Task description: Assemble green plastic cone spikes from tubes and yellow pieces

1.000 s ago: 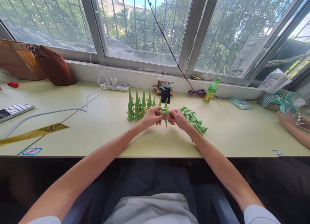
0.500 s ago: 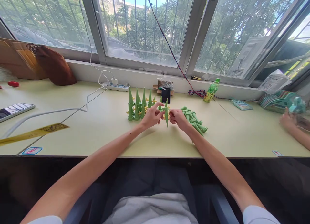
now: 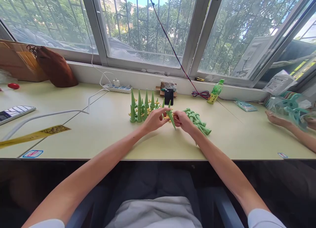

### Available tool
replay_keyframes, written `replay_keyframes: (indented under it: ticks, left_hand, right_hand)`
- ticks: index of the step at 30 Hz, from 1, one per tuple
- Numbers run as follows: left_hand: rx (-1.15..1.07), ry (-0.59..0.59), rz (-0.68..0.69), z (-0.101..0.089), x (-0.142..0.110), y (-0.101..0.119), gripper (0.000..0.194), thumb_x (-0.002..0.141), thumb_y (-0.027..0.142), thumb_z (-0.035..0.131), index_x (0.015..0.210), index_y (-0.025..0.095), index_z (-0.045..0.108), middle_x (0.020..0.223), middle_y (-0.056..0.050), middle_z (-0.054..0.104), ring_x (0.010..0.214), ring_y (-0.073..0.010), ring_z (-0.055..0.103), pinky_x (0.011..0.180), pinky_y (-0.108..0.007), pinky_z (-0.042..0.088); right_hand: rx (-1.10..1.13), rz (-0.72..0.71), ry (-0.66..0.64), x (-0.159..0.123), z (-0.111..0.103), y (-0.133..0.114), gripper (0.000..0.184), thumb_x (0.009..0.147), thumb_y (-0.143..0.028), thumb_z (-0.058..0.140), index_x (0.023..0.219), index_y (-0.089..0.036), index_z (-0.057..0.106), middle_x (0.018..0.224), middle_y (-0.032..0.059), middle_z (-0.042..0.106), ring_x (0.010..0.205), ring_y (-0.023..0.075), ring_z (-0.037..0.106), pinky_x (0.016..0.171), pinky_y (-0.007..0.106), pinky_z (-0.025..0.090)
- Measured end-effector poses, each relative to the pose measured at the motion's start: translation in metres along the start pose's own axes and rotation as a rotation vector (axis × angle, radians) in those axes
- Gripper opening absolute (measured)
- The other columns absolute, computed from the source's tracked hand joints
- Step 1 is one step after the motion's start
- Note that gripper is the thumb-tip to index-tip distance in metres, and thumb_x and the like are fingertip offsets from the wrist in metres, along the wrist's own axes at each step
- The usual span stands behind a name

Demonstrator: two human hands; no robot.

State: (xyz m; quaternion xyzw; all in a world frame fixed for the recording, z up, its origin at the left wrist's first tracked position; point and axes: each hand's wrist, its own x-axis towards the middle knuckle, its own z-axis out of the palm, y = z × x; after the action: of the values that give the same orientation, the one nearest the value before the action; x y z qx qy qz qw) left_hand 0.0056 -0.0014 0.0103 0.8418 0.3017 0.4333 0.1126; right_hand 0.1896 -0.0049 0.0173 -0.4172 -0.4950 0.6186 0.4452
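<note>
My left hand [image 3: 155, 119] is closed on a green pointed cone [image 3: 171, 116], which tilts with its lower tip to the right. My right hand [image 3: 183, 120] has its fingers curled in a pinch against the right side of that cone; what lies between them is hidden. Left of my hands, several green cones [image 3: 139, 107] stand upright in rows, with small yellow pieces [image 3: 129, 114] sticking out among them. A loose heap of green cone parts [image 3: 198, 121] lies just beyond my right hand.
A black phone [image 3: 169, 97] leans at the back near a power strip [image 3: 118, 88]. A green drink bottle [image 3: 215, 92] stands back right. At far right, another person's hands [image 3: 277, 119] handle clear plastic. A white cable [image 3: 56, 114] crosses the table on the left.
The held cone has tilted, its lower tip swinging right. My left fingers have closed in more around it. The other person's hand at far right has moved left.
</note>
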Motion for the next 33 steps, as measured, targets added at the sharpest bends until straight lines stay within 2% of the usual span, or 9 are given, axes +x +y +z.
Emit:
replay_keyframes:
  ticks: [6,10,13,19,25,33]
  left_hand:
    - [0.015,0.004,-0.033,-0.001,0.000,-0.001,0.027,0.081,0.033,0.072,0.104,0.018,0.067,0.071,0.002,0.062,0.057,-0.0097,0.052,0.059,-0.022,0.042]
    - [-0.013,-0.019,-0.107,-0.002,-0.001,0.000,0.026,0.080,0.037,0.074,0.096,0.018,0.069,0.062,0.004,0.058,0.054,-0.0094,0.047,0.058,-0.023,0.039]
    - [-0.015,-0.058,-0.134,-0.001,-0.002,0.000,0.021,0.080,0.037,0.073,0.083,0.017,0.068,0.058,0.005,0.055,0.054,-0.0094,0.044,0.056,-0.023,0.036]
    - [-0.017,-0.080,-0.157,0.001,-0.003,0.001,0.033,0.080,0.041,0.072,0.064,0.015,0.058,0.050,0.006,0.048,0.049,-0.0079,0.039,0.052,-0.023,0.030]
    - [-0.236,-0.142,-0.297,-0.001,-0.003,0.008,0.040,0.081,0.050,0.068,0.066,0.014,0.060,0.050,0.002,0.057,0.038,-0.0072,0.048,0.044,-0.021,0.036]
    - [-0.511,-0.232,-0.425,-0.008,0.001,0.013,0.052,0.079,0.061,0.068,0.061,0.014,0.057,0.049,-0.001,0.059,0.035,-0.0071,0.049,0.035,-0.018,0.033]
  right_hand:
    - [-0.068,0.029,-0.041,-0.001,0.000,0.002,0.033,0.078,-0.027,0.051,0.053,-0.023,0.029,0.038,-0.0078,0.023,0.036,0.0058,0.017,0.036,0.022,0.014]
    - [-0.107,-0.027,-0.051,-0.002,-0.001,0.004,0.031,0.076,-0.027,0.054,0.052,-0.022,0.034,0.040,-0.0073,0.025,0.036,0.0066,0.025,0.038,0.022,0.019]
    - [-0.128,-0.056,-0.095,-0.002,-0.001,0.005,0.028,0.076,-0.027,0.056,0.054,-0.021,0.039,0.042,-0.0072,0.028,0.037,0.0067,0.027,0.039,0.022,0.019]
    - [-0.152,-0.081,-0.159,-0.002,-0.003,0.008,0.027,0.075,-0.027,0.057,0.055,-0.020,0.041,0.046,-0.0076,0.028,0.039,0.0055,0.027,0.039,0.021,0.019]
    - [-0.154,-0.124,-0.176,-0.001,-0.002,0.008,0.030,0.076,-0.026,0.055,0.052,-0.021,0.038,0.043,-0.0076,0.027,0.039,0.0060,0.029,0.039,0.021,0.021]
    - [-0.131,-0.146,-0.205,-0.002,-0.001,0.007,0.035,0.080,-0.031,0.056,0.052,-0.021,0.037,0.044,-0.0083,0.024,0.039,0.0063,0.028,0.038,0.021,0.021]
